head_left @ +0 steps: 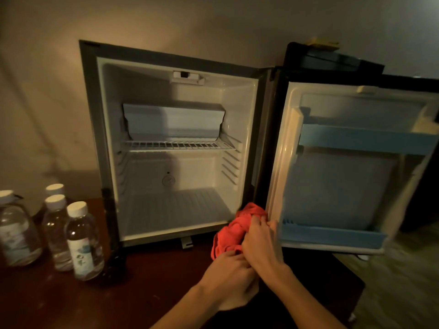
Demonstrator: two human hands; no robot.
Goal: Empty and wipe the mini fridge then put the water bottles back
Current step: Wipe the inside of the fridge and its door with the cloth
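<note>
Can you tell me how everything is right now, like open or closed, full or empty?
Mini fridge: open, nothing on its shelf or floor.
Fridge door: swung wide open, racks bare.
Water bottles: capped, upright on the table left of the fridge.
Red cloth: bunched up, held in both hands.
Left hand: gripping the cloth.
Right hand: gripping the cloth.

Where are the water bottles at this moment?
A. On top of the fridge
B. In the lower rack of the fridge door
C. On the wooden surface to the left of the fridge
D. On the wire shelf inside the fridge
C: the four water bottles stand in a group on the wooden surface left of the mini fridge, whose wire shelf and door rack hold nothing.
</note>
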